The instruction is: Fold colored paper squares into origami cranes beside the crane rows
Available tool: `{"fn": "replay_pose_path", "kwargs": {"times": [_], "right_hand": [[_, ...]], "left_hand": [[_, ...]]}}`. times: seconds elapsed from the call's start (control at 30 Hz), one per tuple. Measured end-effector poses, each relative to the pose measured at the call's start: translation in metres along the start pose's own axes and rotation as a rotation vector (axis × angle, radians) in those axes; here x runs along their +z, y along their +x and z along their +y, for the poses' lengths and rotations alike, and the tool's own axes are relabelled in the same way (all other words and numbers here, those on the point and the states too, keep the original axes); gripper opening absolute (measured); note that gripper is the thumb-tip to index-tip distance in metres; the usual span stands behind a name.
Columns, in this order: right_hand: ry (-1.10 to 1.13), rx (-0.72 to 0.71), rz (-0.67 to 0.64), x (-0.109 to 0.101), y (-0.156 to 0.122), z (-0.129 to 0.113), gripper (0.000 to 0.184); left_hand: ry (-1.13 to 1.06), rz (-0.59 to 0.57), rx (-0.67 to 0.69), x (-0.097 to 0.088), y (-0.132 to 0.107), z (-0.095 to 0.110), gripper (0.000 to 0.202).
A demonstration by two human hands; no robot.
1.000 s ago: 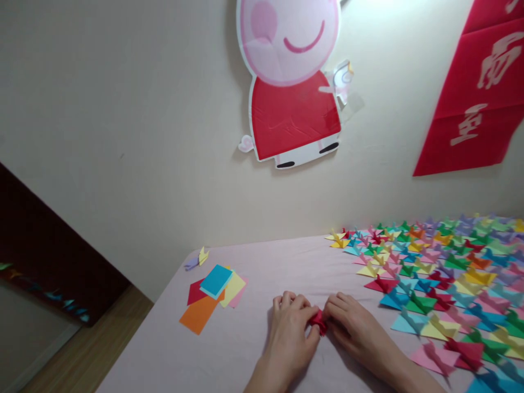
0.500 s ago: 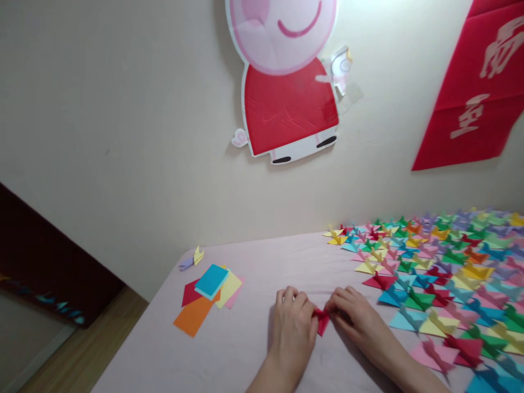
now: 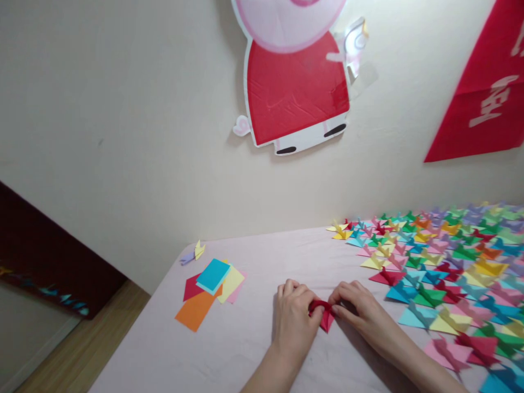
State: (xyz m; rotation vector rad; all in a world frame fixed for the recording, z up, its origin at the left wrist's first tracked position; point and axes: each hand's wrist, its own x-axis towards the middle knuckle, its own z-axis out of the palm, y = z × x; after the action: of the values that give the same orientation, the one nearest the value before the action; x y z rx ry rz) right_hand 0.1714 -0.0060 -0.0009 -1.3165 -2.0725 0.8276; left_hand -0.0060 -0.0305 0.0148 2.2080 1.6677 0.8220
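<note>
Between my two hands is a small folded piece of red origami paper [image 3: 326, 318], its point turned toward me. My left hand [image 3: 295, 311] pinches its left side, the thumb lying on the paper. On the other side, my right hand [image 3: 355, 305] grips the right edge between thumb and fingertips. The fingers partly cover the paper's upper part. Both hands rest low over the light pink tabletop [image 3: 245, 355].
Rows of colourful folded paper cranes [image 3: 428, 296] cover the right side. Left of my hands lie loose paper sheets [image 3: 213, 277] in several colours, with two small folded pieces [image 3: 198, 250] behind them. The wall [image 3: 164, 164] rises behind, bearing a pig cutout [image 3: 298, 87] and a red banner [image 3: 462, 120].
The red paper's upper part is spread wider between my fingers, and my left thumb now shows on it. The whole view has shifted slightly.
</note>
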Motion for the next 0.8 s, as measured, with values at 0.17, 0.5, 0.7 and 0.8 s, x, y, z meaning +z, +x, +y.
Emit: {"fn": "replay_pose_path", "kwargs": {"times": [0.17, 0.5, 0.7, 0.8], "right_hand": [[-0.018, 0.071, -0.004, 0.000, 0.004, -0.005, 0.010], [-0.183, 0.130, -0.007, 0.004, 0.009, -0.017, 0.009], [-0.282, 0.187, -0.032, 0.003, 0.017, -0.029, 0.015], [-0.264, 0.183, -0.047, 0.001, 0.018, -0.025, 0.016]], "left_hand": [[-0.012, 0.003, -0.031, 0.000, 0.000, -0.001, 0.013], [-0.111, -0.016, -0.101, -0.002, 0.002, -0.001, 0.013], [-0.166, -0.014, -0.076, 0.001, 0.002, -0.006, 0.014], [-0.179, -0.003, -0.094, 0.001, 0.002, -0.007, 0.014]]}}
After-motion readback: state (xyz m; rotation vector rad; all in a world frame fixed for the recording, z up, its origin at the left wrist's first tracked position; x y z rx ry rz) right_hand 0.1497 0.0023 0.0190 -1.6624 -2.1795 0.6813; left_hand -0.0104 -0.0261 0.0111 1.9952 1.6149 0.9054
